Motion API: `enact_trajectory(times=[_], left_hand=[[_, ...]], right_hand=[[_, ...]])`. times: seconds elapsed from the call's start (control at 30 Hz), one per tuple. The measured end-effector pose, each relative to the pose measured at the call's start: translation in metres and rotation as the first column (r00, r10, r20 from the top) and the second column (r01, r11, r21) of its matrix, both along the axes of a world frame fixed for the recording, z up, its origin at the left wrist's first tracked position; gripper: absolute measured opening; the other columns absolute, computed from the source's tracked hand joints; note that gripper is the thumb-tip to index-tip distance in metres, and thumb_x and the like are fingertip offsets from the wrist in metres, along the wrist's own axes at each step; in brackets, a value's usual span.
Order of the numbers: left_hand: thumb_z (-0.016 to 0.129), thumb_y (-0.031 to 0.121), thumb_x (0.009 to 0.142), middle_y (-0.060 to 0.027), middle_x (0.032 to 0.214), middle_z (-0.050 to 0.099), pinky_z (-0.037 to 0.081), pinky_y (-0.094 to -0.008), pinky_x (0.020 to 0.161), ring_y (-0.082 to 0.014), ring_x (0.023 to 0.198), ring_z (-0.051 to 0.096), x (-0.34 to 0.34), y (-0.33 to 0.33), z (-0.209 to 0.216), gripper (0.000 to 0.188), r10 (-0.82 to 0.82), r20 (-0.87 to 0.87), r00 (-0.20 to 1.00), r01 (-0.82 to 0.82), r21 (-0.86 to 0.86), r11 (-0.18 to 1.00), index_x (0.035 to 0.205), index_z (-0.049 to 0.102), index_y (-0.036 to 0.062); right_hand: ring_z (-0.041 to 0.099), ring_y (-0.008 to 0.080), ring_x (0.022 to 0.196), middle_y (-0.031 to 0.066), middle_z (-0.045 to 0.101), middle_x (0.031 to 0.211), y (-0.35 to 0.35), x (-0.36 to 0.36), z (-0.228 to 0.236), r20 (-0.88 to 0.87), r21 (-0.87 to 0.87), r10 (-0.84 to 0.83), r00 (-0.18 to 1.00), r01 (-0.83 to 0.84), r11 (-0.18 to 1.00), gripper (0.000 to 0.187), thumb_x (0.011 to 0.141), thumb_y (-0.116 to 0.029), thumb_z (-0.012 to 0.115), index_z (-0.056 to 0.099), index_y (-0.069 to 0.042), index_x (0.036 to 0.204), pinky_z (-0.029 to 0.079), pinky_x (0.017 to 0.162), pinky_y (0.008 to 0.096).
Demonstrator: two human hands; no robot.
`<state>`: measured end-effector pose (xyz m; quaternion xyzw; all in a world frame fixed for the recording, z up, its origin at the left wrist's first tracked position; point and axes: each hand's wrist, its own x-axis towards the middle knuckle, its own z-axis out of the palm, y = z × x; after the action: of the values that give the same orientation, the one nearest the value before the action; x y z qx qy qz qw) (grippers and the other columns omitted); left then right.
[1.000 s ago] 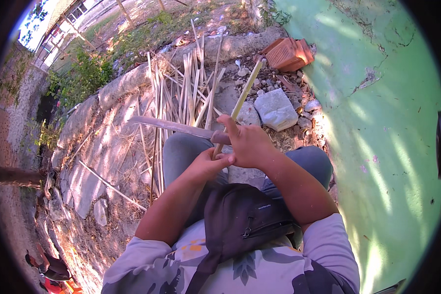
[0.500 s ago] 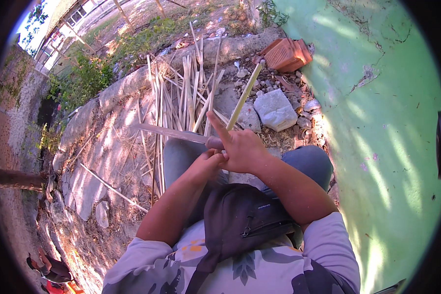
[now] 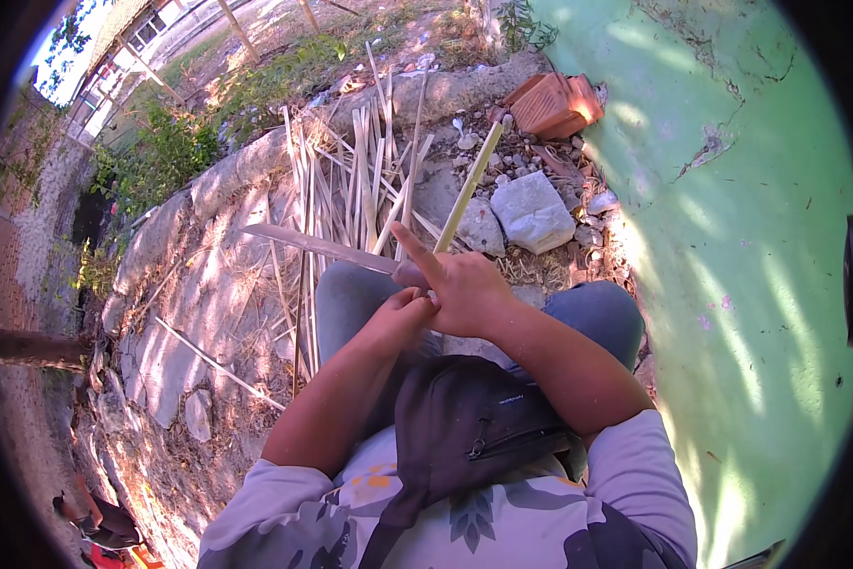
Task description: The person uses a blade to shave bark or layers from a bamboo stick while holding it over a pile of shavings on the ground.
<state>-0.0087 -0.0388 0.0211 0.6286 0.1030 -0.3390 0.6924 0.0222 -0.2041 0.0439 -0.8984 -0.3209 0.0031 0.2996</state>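
Observation:
My right hand (image 3: 474,296) is closed round the handle of a long knife (image 3: 322,246), its index finger stretched out. The blade points left, above my bent knee. A pale green bamboo strip (image 3: 469,188) slants up and away from behind the right hand, its far end near the rubble. My left hand (image 3: 400,321) is pressed against the right one, with fingers pinched at what looks like the strip's near end. Most of that end is hidden by the hands. Beyond my knees lies a loose pile of split bamboo strips (image 3: 365,180).
A white stone block (image 3: 532,212) and stacked orange roof tiles (image 3: 554,104) lie ahead right. A green wall (image 3: 730,266) runs along my right. A dark bag (image 3: 464,408) rests on my lap. Another person (image 3: 109,522) is at the far lower left.
The knife blade has swung slightly, its tip now farther left and higher. The bamboo strip and my right index finger have shifted a little left. My left hand has barely moved.

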Motion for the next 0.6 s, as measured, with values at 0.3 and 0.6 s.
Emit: enact_trajectory(times=[0.3, 0.6], left_hand=[[0.054, 0.034, 0.095, 0.0055, 0.069, 0.040, 0.025, -0.0234, 0.047, -0.0057, 0.052, 0.033, 0.000, 0.006, -0.003, 0.021, 0.036, -0.087, 0.996, -0.042, -0.065, 0.997, 0.103, 0.050, 0.0144], [0.056, 0.031, 0.091, 0.0046, 0.070, 0.043, 0.028, -0.0240, 0.048, -0.0057, 0.053, 0.035, 0.001, 0.000, 0.006, 0.023, -0.031, 0.029, 0.999, 0.031, 0.015, 0.999, 0.103, 0.051, 0.0123]], right_hand=[[0.069, 0.0377, 0.082, 0.0189, 0.071, 0.092, 0.004, -0.001, 0.006, -0.040, -0.007, -0.053, 0.998, 0.053, 0.999, 0.112, 0.073, -0.023, 0.071, -0.002, -0.013, 0.156, 0.054, 0.076, 0.0478], [0.070, 0.0327, 0.080, 0.0119, 0.072, 0.093, 0.004, -0.002, 0.001, 0.029, -0.053, 0.018, 0.999, -0.017, 0.998, 0.097, 0.075, -0.018, 0.068, 0.016, -0.024, 0.157, 0.055, 0.074, 0.0458]])
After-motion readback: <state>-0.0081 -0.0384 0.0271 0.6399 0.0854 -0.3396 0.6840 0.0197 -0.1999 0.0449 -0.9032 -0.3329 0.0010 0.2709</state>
